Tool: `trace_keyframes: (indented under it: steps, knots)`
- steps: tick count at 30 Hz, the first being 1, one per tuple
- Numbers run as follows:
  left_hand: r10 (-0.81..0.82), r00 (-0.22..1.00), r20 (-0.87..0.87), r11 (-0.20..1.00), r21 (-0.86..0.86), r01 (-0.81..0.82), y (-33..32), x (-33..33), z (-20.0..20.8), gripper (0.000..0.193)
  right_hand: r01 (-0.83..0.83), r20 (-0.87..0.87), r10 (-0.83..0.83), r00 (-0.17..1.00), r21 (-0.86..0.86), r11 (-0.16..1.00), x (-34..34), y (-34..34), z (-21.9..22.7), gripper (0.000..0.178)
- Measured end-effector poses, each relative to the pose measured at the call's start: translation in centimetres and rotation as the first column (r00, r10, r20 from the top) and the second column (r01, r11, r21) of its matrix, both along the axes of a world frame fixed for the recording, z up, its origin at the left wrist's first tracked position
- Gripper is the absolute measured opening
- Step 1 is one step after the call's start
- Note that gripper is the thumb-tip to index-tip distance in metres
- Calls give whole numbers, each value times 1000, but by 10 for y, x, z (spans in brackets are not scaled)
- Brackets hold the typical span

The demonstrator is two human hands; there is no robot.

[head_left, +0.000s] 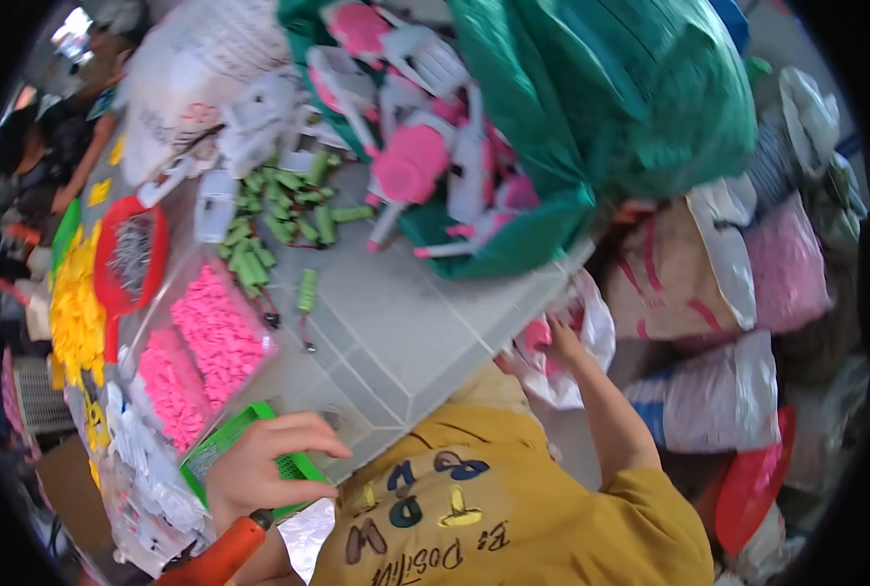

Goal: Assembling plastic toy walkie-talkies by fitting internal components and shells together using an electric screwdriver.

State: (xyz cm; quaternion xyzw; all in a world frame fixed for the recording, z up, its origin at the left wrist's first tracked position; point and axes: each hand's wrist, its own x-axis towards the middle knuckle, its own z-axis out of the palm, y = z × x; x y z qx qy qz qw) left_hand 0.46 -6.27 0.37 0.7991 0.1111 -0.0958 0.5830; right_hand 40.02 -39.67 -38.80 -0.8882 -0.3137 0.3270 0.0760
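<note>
My left hand [271, 451] hangs over the green basket [293, 481] at the table's near left edge. Its thumb and fingers are curved and apart, with nothing between them. An orange tool with a dark tip [222, 557], perhaps a power screwdriver, crosses in front of my left wrist. Off the table's right edge, my right hand [565, 347] reaches into a white plastic bag [599, 327]. Pink plastic parts [536, 335] show beside its fingers, which are blurred and partly hidden, so a grip cannot be made out.
Green battery packs [249, 259] with wires lie on the grey table [406, 332]. Beyond spills a green sack [640, 107] of pink and white plastic assemblies [411, 161]. Leftward are bagged pink pieces [215, 332], a red strainer of screws [149, 220] and yellow parts [79, 313]. Full sacks [679, 264] stand right.
</note>
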Motion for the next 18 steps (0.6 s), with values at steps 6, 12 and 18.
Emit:
trace_keyframes:
  steps: [6,12,18]
  knots:
    - [-9,998,58,999,-45,11,-2,14,-1,39,-541,-685,533,497,235,807,-49,88,200,35]
    - [3,992,122,1000,-9,-2,-10,15,-17,37,-446,184,639,747,851,276,-88,210,353,26]
    - [61,990,127,997,31,-66,-5,2,-21,32,-771,863,343,372,81,632,-62,288,339,51]
